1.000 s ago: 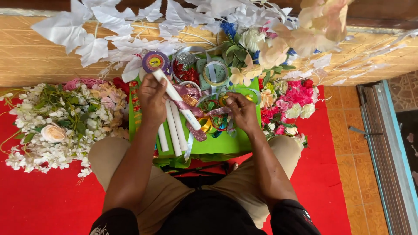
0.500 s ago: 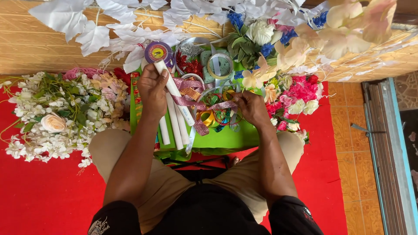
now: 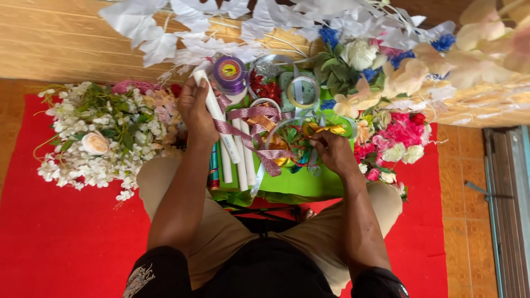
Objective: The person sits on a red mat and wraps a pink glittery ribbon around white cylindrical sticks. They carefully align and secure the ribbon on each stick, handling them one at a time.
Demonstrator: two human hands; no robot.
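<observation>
Left hand (image 3: 196, 113) gripped a white tube (image 3: 216, 118) at frame centre; right hand (image 3: 334, 152) pinched tangled ribbons (image 3: 276, 146) over the green box (image 3: 298, 185).

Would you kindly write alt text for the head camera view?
A seated person's left hand grips a white tube wound with pink ribbon, while the right hand reaches into a green box of ribbon spools. Artificial flowers lie around on a red mat.

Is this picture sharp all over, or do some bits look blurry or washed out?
Head view: the left hand holding the white tube and the right hand in the ribbons are fairly sharp in soft daylight; the pale flowers at the top right corner are close, blurred and overexposed.
</observation>
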